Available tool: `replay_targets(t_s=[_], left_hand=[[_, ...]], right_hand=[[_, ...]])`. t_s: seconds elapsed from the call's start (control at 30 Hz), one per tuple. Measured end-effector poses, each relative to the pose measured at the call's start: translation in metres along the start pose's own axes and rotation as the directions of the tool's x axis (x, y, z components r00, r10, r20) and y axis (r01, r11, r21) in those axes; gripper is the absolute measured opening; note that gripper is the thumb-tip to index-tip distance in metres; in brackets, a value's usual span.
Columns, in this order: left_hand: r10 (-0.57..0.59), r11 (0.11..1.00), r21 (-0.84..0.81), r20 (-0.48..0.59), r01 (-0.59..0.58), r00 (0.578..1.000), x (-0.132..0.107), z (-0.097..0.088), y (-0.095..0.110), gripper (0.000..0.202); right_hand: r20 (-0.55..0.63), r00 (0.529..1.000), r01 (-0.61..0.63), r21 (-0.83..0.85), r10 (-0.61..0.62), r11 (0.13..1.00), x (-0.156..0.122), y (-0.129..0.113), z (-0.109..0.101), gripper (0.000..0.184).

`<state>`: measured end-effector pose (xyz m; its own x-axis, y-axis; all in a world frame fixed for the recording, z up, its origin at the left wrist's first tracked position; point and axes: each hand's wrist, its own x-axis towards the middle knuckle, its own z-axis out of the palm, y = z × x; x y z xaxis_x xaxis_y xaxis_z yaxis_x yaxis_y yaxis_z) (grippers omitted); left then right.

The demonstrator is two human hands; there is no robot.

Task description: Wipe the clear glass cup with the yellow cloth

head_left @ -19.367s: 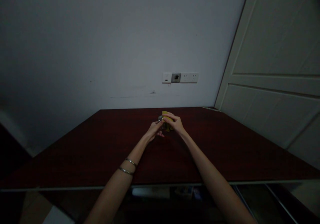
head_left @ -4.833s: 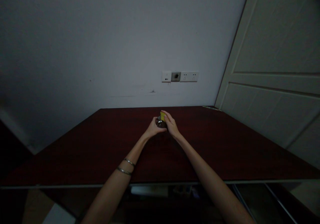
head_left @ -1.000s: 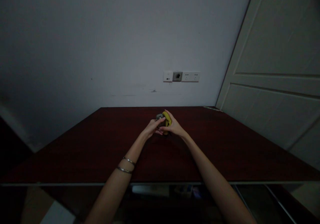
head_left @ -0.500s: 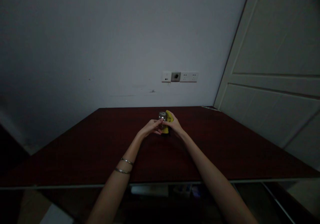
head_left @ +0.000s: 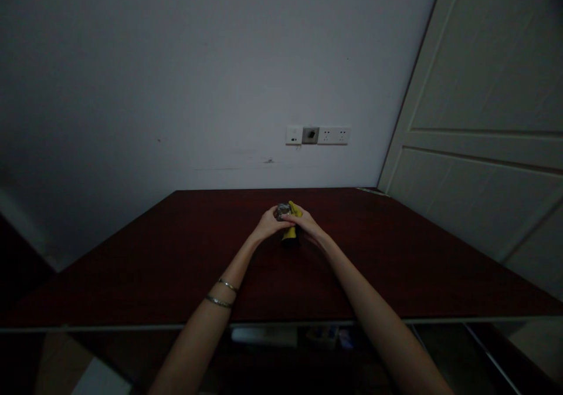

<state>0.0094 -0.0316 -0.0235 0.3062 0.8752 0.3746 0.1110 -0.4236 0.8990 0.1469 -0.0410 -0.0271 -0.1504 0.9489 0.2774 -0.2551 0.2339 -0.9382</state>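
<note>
Above the middle of the dark red table, both hands meet around a small shiny, glass-like object [head_left: 282, 208]; its exact kind is too small and dim to make out. My left hand [head_left: 267, 226] is closed on its left side. A yellow cloth [head_left: 290, 232] is bunched in my right hand [head_left: 308, 225], which presses it against the object's right side. Part of the cloth hangs below the fingers and looks dark at its lower end. Fingers cover much of the object.
The reddish-brown tabletop [head_left: 176, 266] reaches back to a pale wall. Sockets and switches [head_left: 317, 135] sit on that wall. At the right stands a light panelled door [head_left: 479, 148]. Beneath the front edge, a shelf holds a pale item [head_left: 264, 336] and several blurred things.
The shiny object has tilted and come slightly lower and left. My left hand has shifted to wrap its side, and the cloth hangs a little lower.
</note>
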Motion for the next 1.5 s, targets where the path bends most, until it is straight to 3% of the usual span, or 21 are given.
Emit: replay_targets(t_s=[0.1, 0.27, 0.5, 0.77, 0.9, 1.07, 1.2, 1.33, 1.5], left_hand=[[0.015, 1.0, 0.016, -0.05, -0.014, 0.999, 0.0, -0.001, -0.001, 0.062], [0.024, 0.998, 0.061, -0.101, -0.018, 0.995, -0.003, 0.002, 0.002, 0.075], [0.044, 0.992, 0.12, -0.134, -0.028, 0.99, -0.006, 0.006, 0.002, 0.085], [0.118, 0.988, 0.111, -0.065, -0.11, 0.991, -0.011, 0.016, 0.001, 0.086], [0.106, 0.984, 0.157, -0.106, -0.088, 0.989, -0.01, 0.015, 0.0, 0.087], [0.034, 0.999, 0.041, -0.203, -0.026, 0.979, -0.004, 0.012, -0.006, 0.078], [0.06, 0.997, -0.037, -0.22, -0.07, 0.974, -0.001, 0.011, -0.009, 0.076], [0.112, 0.991, -0.05, -0.189, -0.123, 0.976, -0.003, 0.013, -0.008, 0.072], [0.179, 0.983, 0.071, -0.116, -0.172, 0.977, -0.008, 0.013, -0.006, 0.079]], right_hand=[[-0.034, 0.999, 0.031, -0.021, -0.032, 0.999, 0.003, 0.001, -0.001, 0.05], [-0.233, 0.958, 0.134, -0.142, -0.165, 0.981, 0.009, -0.001, -0.007, 0.043], [-0.093, 0.935, 0.308, -0.269, -0.343, 0.912, -0.002, -0.012, 0.0, 0.042], [-0.235, 0.922, 0.264, -0.203, -0.308, 0.943, 0.002, -0.01, 0.0, 0.044], [-0.241, 0.928, 0.246, -0.171, -0.283, 0.954, 0.001, -0.009, 0.002, 0.044], [-0.134, 0.903, 0.366, -0.259, -0.408, 0.894, -0.01, -0.014, 0.014, 0.033], [-0.082, 0.876, 0.437, -0.287, -0.476, 0.853, -0.017, -0.015, 0.023, 0.03], [-0.162, 0.883, 0.398, -0.24, -0.44, 0.886, -0.013, -0.015, 0.022, 0.034], [-0.327, 0.918, 0.224, -0.041, -0.225, 0.974, -0.003, -0.012, 0.014, 0.046]])
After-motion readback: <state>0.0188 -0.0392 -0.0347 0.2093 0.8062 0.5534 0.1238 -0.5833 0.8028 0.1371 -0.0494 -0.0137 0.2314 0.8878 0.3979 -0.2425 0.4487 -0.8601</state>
